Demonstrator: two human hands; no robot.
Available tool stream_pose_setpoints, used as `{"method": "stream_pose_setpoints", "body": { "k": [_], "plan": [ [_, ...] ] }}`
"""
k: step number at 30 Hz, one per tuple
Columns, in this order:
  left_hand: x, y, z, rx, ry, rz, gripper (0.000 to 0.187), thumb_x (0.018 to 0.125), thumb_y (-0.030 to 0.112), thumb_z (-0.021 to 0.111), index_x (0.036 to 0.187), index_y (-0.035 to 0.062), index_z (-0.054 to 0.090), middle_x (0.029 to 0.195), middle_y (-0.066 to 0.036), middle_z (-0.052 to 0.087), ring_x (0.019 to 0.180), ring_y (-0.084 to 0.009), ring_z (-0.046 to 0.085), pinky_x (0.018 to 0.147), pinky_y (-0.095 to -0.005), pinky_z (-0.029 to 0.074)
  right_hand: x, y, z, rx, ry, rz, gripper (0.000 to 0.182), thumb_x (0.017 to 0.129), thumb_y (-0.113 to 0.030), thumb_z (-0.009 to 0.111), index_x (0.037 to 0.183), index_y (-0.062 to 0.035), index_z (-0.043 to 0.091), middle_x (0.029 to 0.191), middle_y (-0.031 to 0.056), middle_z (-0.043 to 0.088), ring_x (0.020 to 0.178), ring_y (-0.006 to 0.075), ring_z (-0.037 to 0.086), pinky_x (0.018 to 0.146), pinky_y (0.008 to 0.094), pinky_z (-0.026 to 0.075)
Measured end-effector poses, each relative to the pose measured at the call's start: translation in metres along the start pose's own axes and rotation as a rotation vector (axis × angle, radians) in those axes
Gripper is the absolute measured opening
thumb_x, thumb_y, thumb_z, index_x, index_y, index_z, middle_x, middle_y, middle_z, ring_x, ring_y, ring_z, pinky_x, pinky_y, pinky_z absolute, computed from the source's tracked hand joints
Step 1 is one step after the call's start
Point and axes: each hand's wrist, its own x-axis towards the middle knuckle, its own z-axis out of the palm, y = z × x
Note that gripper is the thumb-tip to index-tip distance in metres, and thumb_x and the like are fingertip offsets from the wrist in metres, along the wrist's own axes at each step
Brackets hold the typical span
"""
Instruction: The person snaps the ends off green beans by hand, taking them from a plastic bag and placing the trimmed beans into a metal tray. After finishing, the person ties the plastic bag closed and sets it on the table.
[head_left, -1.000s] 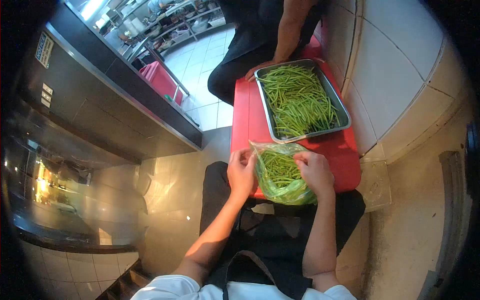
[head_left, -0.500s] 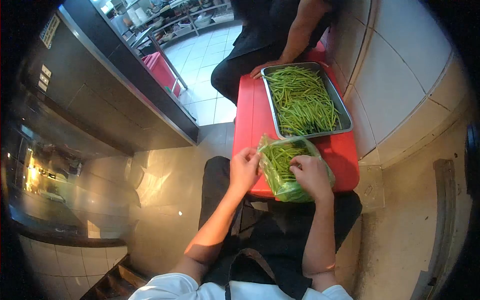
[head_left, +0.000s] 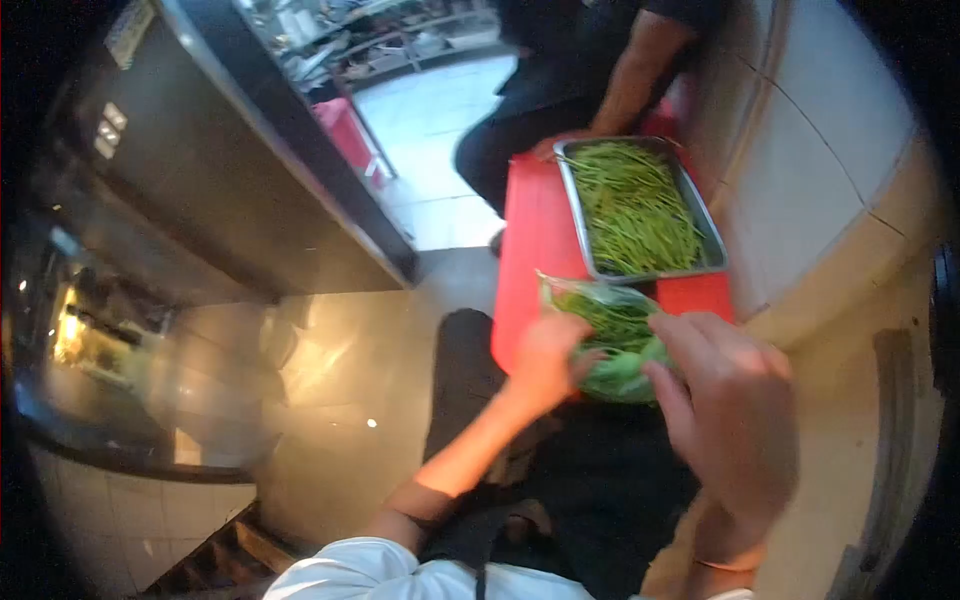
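A clear green plastic bag (head_left: 625, 372) of green beans (head_left: 606, 312) lies at the near end of the red bench (head_left: 525, 235). At the bag's left side is my left hand (head_left: 548, 362), its fingers smeared by motion, so their grip is unclear. My right hand (head_left: 725, 400) is raised nearer the camera at the bag's right edge, thumb and fingers apart, with nothing seen between them. Beyond the bag, a metal tray (head_left: 588, 235) holds many loose green beans (head_left: 635, 205).
Across the bench sits a person in dark clothing (head_left: 550, 100), one hand (head_left: 562, 143) by the tray's far corner. A tiled wall (head_left: 815, 180) runs along the right. On the left stand a dark partition (head_left: 200, 150) and a doorway to shelves (head_left: 420, 45).
My right hand has lifted out of the bag toward the camera and right, its fingers spreading. My left hand has moved lower against the bag. The whole view has shifted slightly.
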Motion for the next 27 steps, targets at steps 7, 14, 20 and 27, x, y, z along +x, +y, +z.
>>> {"method": "stream_pose_setpoints", "body": {
  "k": [7,14,20,27],
  "plan": [
    [-0.012,0.005,0.019,0.090,-0.147,0.281,0.021,0.075,0.017,0.072,0.092,0.0087,0.063,0.086,-0.010,0.060,0.089,-0.0270,0.060,0.084,-0.0422,0.047,0.019,-0.092,-0.031,-0.154,-0.235,-0.553,0.019,0.084,-0.017,0.065,0.096,-0.0033,0.066,0.085,0.0157,0.063,0.079,0.0316,0.067,0.074,0.0413,0.054],
    [-0.012,0.000,0.008,0.034,-0.217,0.215,0.016,0.069,0.011,0.074,0.081,0.0080,0.063,0.076,-0.011,0.058,0.075,-0.0331,0.061,0.066,-0.0449,0.048,0.049,-0.110,0.006,-0.106,-0.152,-0.861,0.016,0.080,-0.013,0.064,0.093,-0.0033,0.067,0.081,0.0188,0.064,0.076,0.0349,0.066,0.071,0.0445,0.053],
    [-0.012,0.028,-0.024,-0.102,-0.388,0.124,0.015,0.075,0.008,0.071,0.090,0.0085,0.069,0.081,-0.012,0.059,0.079,-0.0334,0.061,0.069,-0.0434,0.050,0.088,-0.017,0.066,0.218,0.074,-0.585,0.016,0.077,-0.009,0.063,0.089,-0.0033,0.069,0.078,0.0215,0.065,0.074,0.0377,0.066,0.068,0.0472,0.052],
    [-0.034,0.031,-0.026,-0.110,-0.382,0.275,0.009,0.077,0.011,0.070,0.085,0.0109,0.067,0.080,-0.008,0.056,0.078,-0.0290,0.060,0.071,-0.0414,0.048,-0.002,0.121,0.189,0.169,-0.341,-0.147,0.012,0.083,-0.014,0.067,0.086,-0.0034,0.070,0.085,0.0184,0.069,0.083,0.0374,0.068,0.075,0.0483,0.054]
  ]
}}
